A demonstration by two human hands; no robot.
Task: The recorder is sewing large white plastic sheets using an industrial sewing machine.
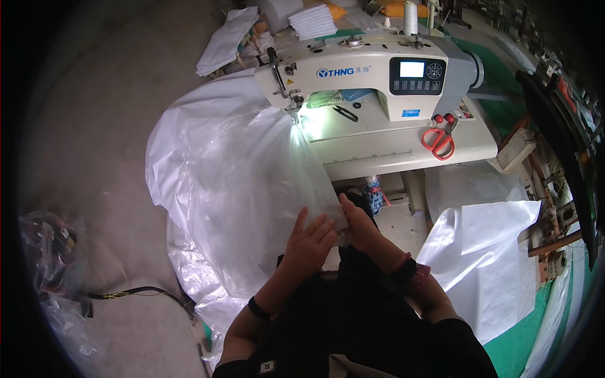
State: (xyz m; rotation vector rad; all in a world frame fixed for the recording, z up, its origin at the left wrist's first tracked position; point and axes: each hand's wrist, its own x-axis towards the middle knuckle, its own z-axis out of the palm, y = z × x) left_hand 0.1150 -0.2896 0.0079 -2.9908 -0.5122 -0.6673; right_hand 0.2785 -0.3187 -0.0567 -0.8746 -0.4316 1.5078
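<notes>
A large white translucent plastic sheet (pixel 246 183) runs from under the needle of a white sewing machine (pixel 353 75) down toward my body, hanging in folds on the left. My left hand (pixel 309 242) lies on the sheet's near part, its fingers stretched out and slightly apart. Just to its right, my right hand (pixel 360 223) has the sheet's right edge pinched, thumb up and fingers hidden behind. The machine's lamp lights the spot where the sheet gathers beneath the needle.
Red-handled scissors (pixel 439 143) and small dark thread snips (pixel 345 113) lie on the machine bed. More white sheeting (pixel 479 252) drapes at the right. Folded white stacks (pixel 313 22) and a thread cone (pixel 410 19) stand behind. A black cable (pixel 145 290) crosses the floor near a clear bag (pixel 57 258).
</notes>
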